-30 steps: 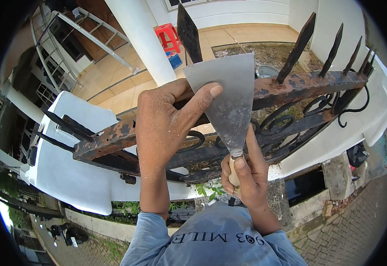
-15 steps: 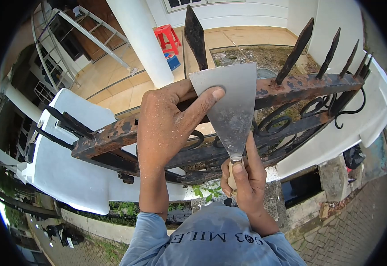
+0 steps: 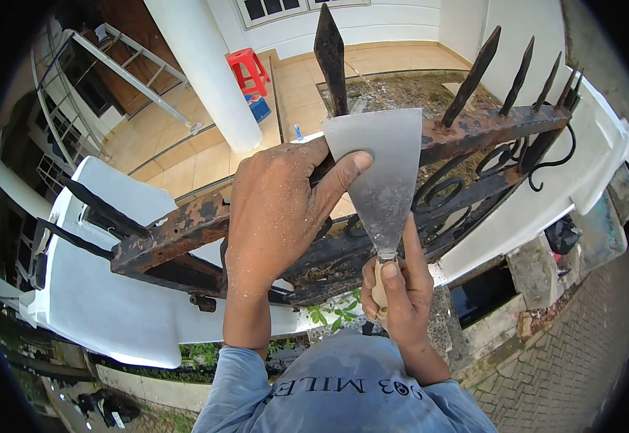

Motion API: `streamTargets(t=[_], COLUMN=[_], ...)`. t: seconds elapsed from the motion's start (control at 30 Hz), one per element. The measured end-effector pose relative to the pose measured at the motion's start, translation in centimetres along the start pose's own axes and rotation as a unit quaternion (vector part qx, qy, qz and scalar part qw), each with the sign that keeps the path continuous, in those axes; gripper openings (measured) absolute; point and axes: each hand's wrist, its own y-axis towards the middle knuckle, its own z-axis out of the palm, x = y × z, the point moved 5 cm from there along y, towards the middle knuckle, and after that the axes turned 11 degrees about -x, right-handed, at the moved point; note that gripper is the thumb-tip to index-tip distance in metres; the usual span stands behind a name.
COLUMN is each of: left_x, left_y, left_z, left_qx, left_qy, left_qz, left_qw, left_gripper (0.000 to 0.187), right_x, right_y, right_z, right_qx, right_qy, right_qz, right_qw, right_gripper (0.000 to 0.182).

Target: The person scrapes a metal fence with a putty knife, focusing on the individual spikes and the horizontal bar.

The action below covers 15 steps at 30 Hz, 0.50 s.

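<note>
A wide metal scraper (image 3: 386, 173) points blade-up over the rusty top rail of a black iron fence (image 3: 466, 137). My right hand (image 3: 405, 296) grips its pale handle, with one finger stretched up along the blade's right edge. My left hand (image 3: 275, 209), dusted with pale specks, pinches the blade near its left edge. The left thumb lies on the blade's face, and the left fingers are hidden behind it. Patches of paint are gone from the rail on both sides of my hands.
Pointed spikes (image 3: 330, 61) rise from the rail. Beyond the fence stand a white column (image 3: 206, 79), a red stool (image 3: 248, 71), a blue object (image 3: 258, 108) and a metal ladder (image 3: 127, 76). White wall tops (image 3: 105, 289) flank the fence; an open drain (image 3: 484, 294) lies below right.
The view has shifted slightly, so the fence and porch appear a little to the left. Both hands keep their hold on the scraper, whose blade stands slightly more upright.
</note>
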Motion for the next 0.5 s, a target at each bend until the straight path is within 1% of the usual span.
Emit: streamTargets(t=[0.03,0.07,0.17,0.23,0.3,0.43,0.5], left_x=[0.0,0.0,0.0,-0.1,0.1,0.2,0.2], left_y=[0.0,0.1,0.1,0.0,0.1,0.0,0.0], left_z=[-0.1,-0.2,-0.2,-0.3,-0.3,0.0,-0.1], left_qx=[-0.017,-0.016,-0.018,-0.029,-0.025,-0.025,-0.025], left_qy=[0.016,0.01,-0.003,0.007,0.014,0.023,0.015], left_qz=[0.027,0.03,0.047,0.075,0.078,0.089,0.08], left_qw=[0.999,0.999,0.999,0.997,0.997,0.995,0.996], left_gripper=[0.046,0.046,0.047,0.048,0.048,0.047,0.047], right_x=[0.3,0.5,-0.4,-0.2,-0.2,-0.8,-0.6], right_y=[-0.2,-0.4,-0.4,-0.8,-0.8,-1.2,-1.3], right_z=[0.0,0.1,1.0,1.1,1.4,1.8,1.8], right_qx=[-0.006,-0.012,-0.047,-0.041,-0.04,-0.067,-0.074], right_qy=[-0.002,-0.004,-0.005,-0.004,-0.007,0.002,-0.005], right_qz=[0.007,0.014,-0.01,-0.005,-0.005,-0.014,-0.01], right_qw=[1.0,1.0,0.999,0.999,0.999,0.998,0.997], right_gripper=[0.057,0.057,0.057,0.057,0.057,0.058,0.058])
